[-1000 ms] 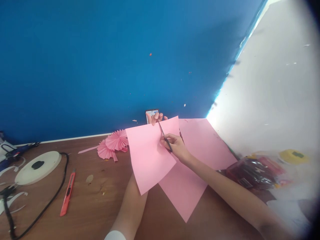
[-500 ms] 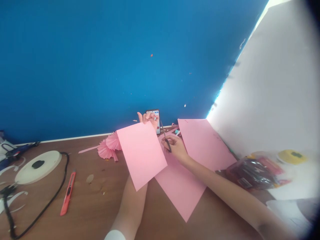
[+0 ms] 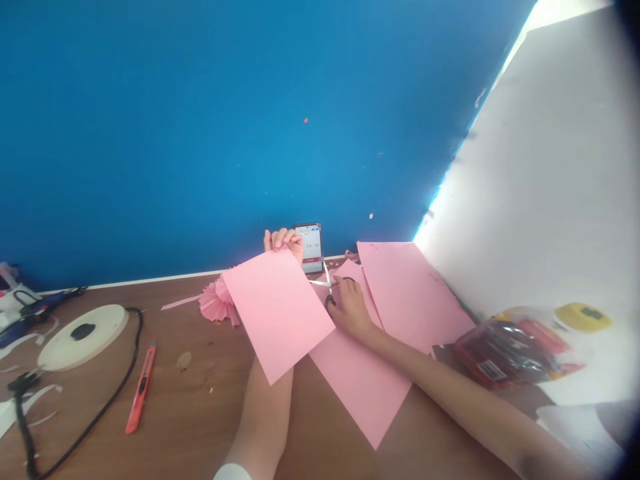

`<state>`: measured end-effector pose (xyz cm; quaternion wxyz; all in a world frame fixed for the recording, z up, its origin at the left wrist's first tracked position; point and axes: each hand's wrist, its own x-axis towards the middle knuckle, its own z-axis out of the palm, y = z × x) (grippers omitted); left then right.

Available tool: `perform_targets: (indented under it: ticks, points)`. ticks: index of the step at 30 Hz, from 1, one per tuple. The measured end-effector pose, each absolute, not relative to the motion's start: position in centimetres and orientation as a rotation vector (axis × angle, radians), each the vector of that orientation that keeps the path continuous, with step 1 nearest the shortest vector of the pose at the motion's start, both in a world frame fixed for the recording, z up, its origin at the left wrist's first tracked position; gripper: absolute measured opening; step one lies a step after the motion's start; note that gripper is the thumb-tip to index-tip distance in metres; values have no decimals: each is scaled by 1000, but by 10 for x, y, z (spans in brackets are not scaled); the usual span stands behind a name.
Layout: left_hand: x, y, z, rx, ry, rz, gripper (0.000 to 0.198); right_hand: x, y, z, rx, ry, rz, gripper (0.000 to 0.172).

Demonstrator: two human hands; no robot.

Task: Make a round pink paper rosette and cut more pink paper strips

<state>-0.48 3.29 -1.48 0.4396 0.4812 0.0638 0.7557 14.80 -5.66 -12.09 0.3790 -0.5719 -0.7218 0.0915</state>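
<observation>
My left hand is closed on the top edge of a pink paper sheet, which is raised above the table and tilted. In my right hand is a pair of scissors, its blades spread apart by the sheet's right edge. One blade tip seems to pass behind or against the paper; I cannot tell which. Below lies another pink sheet, partly covered by my right forearm. Left of the held sheet, a pleated pink paper rosette is partly hidden.
A phone leans on the blue wall. Another pink sheet rests at the right. A red box cutter, a white disc and a black cable lie left. A plastic-wrapped pack sits right.
The scissors' blades have opened and swung toward the sheet's edge. My left hand has shifted slightly left with the paper, and its fingers have curled in. More of the phone shows.
</observation>
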Motion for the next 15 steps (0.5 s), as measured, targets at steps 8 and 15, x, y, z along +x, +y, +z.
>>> perform_targets:
  ticks: [8, 15]
  points:
    - [-15, 46, -22, 976, -34, 1932, 46, 142, -71, -114, -1595, -2212, -137, 50]
    - [-15, 41, -13, 919, -38, 1929, 47, 136, -80, -111, -1575, -2437, -281, 48]
